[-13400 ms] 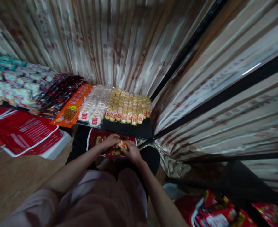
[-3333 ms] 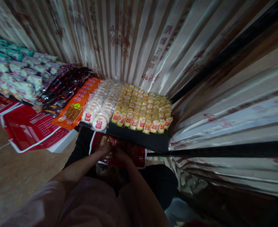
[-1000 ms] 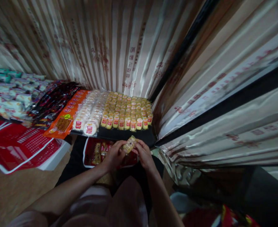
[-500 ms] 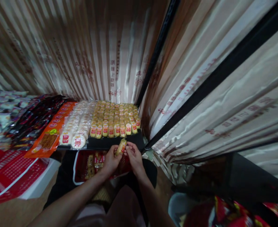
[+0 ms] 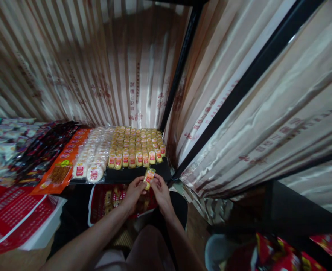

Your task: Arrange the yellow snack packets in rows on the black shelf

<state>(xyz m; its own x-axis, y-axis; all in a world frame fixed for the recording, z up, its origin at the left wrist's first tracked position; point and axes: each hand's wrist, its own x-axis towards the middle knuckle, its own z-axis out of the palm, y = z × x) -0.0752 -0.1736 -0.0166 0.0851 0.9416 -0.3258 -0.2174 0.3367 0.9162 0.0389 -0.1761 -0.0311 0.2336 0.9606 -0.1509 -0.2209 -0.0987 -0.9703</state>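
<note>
My left hand (image 5: 134,191) and my right hand (image 5: 159,189) pinch one small yellow snack packet (image 5: 148,176) with a red label between their fingertips. They hold it upright just in front of the black shelf (image 5: 137,174). Rows of the same yellow packets (image 5: 136,145) fill the right part of that shelf. Below my hands sits a red basket (image 5: 109,199) with a few more packets inside.
Round white cakes in clear wrap (image 5: 91,158), orange packs (image 5: 61,162) and dark packs (image 5: 41,148) lie further left on the shelf. A second red basket (image 5: 10,214) stands at the left. Striped curtains (image 5: 98,64) and black shelf posts (image 5: 180,64) close in behind and to the right.
Both hands came up out of the red basket with one yellow packet and now hold it at the shelf's front edge. The view has tilted up and shifted right.
</note>
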